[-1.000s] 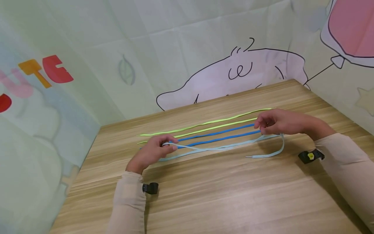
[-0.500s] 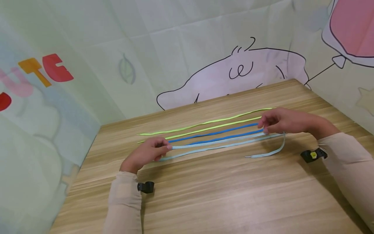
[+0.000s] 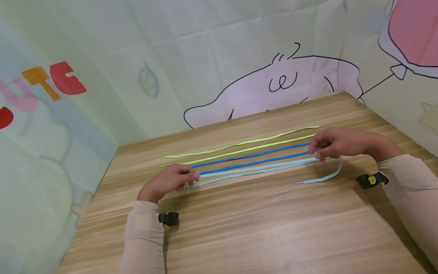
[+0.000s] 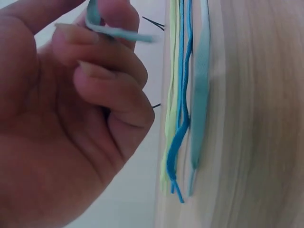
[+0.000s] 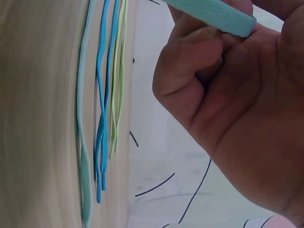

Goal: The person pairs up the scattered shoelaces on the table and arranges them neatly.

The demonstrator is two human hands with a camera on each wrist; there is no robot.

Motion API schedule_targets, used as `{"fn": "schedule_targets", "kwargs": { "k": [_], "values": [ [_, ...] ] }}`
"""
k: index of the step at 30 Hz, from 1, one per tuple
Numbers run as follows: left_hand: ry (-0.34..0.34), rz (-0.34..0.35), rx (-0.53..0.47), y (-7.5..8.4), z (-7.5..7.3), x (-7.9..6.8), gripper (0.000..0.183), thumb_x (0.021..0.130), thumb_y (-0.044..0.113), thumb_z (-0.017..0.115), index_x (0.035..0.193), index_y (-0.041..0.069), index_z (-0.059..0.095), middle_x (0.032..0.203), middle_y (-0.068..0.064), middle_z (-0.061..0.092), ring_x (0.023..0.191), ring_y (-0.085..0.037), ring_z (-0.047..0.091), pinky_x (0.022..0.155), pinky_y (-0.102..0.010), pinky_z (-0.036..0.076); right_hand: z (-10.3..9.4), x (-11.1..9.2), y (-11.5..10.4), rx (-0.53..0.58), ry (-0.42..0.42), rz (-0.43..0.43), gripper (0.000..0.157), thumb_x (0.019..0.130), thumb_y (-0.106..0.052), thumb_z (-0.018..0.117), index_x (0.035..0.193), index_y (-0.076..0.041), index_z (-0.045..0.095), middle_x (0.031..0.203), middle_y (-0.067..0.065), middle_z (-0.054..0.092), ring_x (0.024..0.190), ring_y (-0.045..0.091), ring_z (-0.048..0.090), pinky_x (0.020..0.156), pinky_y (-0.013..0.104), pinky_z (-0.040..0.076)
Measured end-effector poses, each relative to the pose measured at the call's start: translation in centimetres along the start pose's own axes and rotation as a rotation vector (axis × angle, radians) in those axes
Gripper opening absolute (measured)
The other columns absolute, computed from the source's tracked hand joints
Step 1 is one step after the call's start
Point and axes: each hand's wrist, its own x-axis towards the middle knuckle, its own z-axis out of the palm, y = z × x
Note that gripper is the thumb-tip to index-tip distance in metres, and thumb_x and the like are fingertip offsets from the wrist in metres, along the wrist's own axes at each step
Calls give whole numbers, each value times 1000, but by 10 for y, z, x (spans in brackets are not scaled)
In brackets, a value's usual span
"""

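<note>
My left hand (image 3: 167,182) pinches one end of a light blue shoelace (image 3: 219,173), whose short tip pokes out past the fingers in the left wrist view. The right hand (image 3: 340,142) pinches the same lace farther along, so it runs straight between both hands. In the right wrist view the flat lace (image 5: 218,16) crosses over curled fingers. From beneath the right hand a loose light blue tail (image 3: 325,178) curves back onto the table. A second light blue shoelace (image 3: 212,181) lies just in front of the held one, its left end partly behind the left hand.
Beyond the light blue laces, two blue shoelaces (image 3: 253,161) and two yellow-green shoelaces (image 3: 239,144) lie stretched out roughly parallel on the wooden table (image 3: 260,228). A printed cloth (image 3: 232,49) hangs behind the table's far edge.
The left hand has moved left and slightly nearer, drawing the held lace straight and off its crossing with the other light blue lace. The right hand has shifted a little to the right.
</note>
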Motion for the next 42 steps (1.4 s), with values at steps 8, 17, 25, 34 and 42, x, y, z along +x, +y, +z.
{"fn": "schedule_targets", "kwargs": {
  "k": [8, 17, 25, 34, 42],
  "values": [
    [16, -15, -17, -6, -2, 0, 32, 89, 40, 59, 89, 9, 66, 81, -8, 58, 57, -18, 42, 60, -33, 42, -1, 0, 4, -8, 47, 38, 21, 91, -22, 60, 100, -4, 55, 72, 10, 55, 63, 21, 50, 56, 29, 44],
    [25, -31, -34, -11, -2, 1, 30, 89, 34, 61, 86, 4, 64, 81, -6, 58, 70, -20, 53, 66, -33, 46, -7, -8, 8, -40, 56, 66, 19, 90, -22, 60, 99, -6, 55, 70, 6, 52, 64, 22, 52, 51, 28, 41],
    [29, -29, -26, -15, -4, 3, 28, 88, 31, 63, 83, 3, 63, 78, -7, 58, 73, -21, 54, 68, -32, 47, -10, -12, 9, -58, 58, 73, 20, 91, -23, 59, 92, -4, 57, 74, 7, 55, 65, 18, 52, 54, 29, 45],
    [-17, -14, 46, -20, -8, -3, 36, 86, 31, 66, 68, 1, 55, 68, -5, 52, 67, -18, 49, 64, -30, 42, -17, -18, 11, -68, 73, 83, 15, 92, -19, 57, 93, -4, 59, 75, 8, 56, 63, 17, 53, 57, 31, 47],
    [-92, -70, 148, -23, -10, -10, 29, 82, 39, 68, 75, 10, 66, 71, -3, 59, 70, -18, 54, 67, -32, 44, -20, -24, 11, -46, 65, 108, 17, 90, -20, 59, 94, -3, 60, 75, 8, 57, 67, 18, 55, 59, 31, 49]
  ]
}}
